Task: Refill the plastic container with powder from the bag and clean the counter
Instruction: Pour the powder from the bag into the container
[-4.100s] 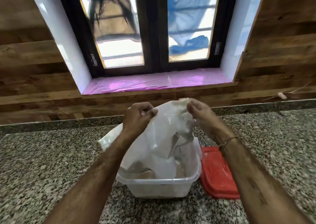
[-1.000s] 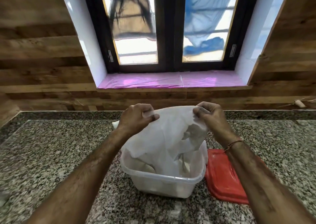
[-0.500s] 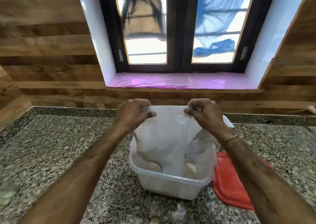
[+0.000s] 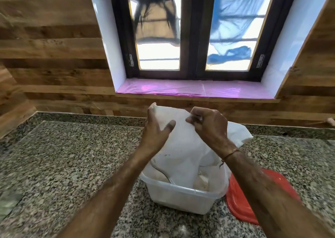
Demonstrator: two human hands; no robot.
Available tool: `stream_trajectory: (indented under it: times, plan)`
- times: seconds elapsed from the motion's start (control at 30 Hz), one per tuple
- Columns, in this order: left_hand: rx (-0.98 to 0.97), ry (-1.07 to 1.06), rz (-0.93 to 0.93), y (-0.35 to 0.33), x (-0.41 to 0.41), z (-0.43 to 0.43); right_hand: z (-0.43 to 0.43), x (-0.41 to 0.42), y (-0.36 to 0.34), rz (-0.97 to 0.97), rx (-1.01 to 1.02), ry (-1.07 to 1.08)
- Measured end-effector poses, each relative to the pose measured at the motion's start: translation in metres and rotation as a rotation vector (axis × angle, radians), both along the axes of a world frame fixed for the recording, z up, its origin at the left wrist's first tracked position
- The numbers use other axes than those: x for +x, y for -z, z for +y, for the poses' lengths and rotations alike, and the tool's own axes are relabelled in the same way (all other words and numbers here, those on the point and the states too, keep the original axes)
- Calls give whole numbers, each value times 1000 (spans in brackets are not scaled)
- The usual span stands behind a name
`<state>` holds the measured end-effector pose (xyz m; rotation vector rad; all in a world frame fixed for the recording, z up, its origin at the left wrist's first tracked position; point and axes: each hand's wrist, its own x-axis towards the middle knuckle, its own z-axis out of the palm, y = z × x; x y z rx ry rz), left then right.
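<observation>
Over the tub point(image 4: 178, 199), clear of the worktop's point(image 4: 72, 156) back edge: right hand point(image 4: 210, 127) pinches bag point(image 4: 183, 147) top, left hand point(image 4: 155, 130) straight-fingered against it.

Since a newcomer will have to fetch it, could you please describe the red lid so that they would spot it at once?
Below the dark-framed window runs a speckled granite counter. On it stands a clear plastic container with a white bag hanging into it, and the lid lies flat just to its right. It is the only red thing on the counter.
</observation>
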<state>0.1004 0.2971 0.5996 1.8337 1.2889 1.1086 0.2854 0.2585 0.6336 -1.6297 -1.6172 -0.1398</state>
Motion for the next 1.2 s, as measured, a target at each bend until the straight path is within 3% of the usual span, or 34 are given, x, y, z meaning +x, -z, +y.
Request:
stream_trajectory:
  times: [0.13,0.37,0.53,0.63,0.77,0.83,0.9,0.97,1.03,1.1,1.2]
  plan:
    - [48,-75,-38,2,25,-15,-3,-5,10,-39,64,14]
    - [10,14,-149,10,20,-18,-8,-6,18,-26,78,-7]
    - [-181,211,73,6,15,-25,-9,-9,22,-64,71,8]
    - [62,106,76,-3,13,-21,-6,-8,26,-108,63,-17]
    - [547,-8,414,-14,9,-3,-1,-12,29,-126,75,-82]
    - [562,53,602,-18,8,2,-1,-12,29,-95,92,-94]
    - [457,72,860,-16,6,3,0,-8,32,-70,79,-98]
    - [381,57,992,-11,6,0,-2,-8,39,-75,64,-107]
    - [430,91,945,-7,11,-6,-3,-13,41,-56,56,-145]
    - [473,124,771,-8,14,-8,-3,-16,39,-46,59,-242]
    - [385,77,584,-8,9,-3,-4,-7,34,-96,80,-255]
